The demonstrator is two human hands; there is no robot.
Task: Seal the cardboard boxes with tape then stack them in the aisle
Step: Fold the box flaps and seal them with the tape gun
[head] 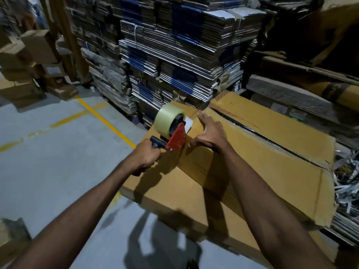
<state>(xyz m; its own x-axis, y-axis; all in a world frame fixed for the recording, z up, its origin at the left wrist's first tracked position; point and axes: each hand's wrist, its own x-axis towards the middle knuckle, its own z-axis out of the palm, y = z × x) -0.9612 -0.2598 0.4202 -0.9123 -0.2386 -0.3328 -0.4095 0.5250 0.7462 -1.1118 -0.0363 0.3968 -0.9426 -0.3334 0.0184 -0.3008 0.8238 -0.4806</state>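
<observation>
A large brown cardboard box (272,171) lies in front of me, its two top flaps folded down with a dark gap running along the seam. My left hand (145,157) grips the black handle of a red tape dispenser (175,137) that carries a roll of clear tape (168,121). The dispenser stands on the near left flap of the box. My right hand (210,133) presses flat on that same flap just right of the dispenser, fingers straight and spread.
Tall bundles of flattened cartons (174,55) are stacked behind the box. Small boxes (29,61) are piled at the far left. A yellow line (104,119) crosses the grey aisle floor. Shredded paper strips (347,183) lie to the right of the box.
</observation>
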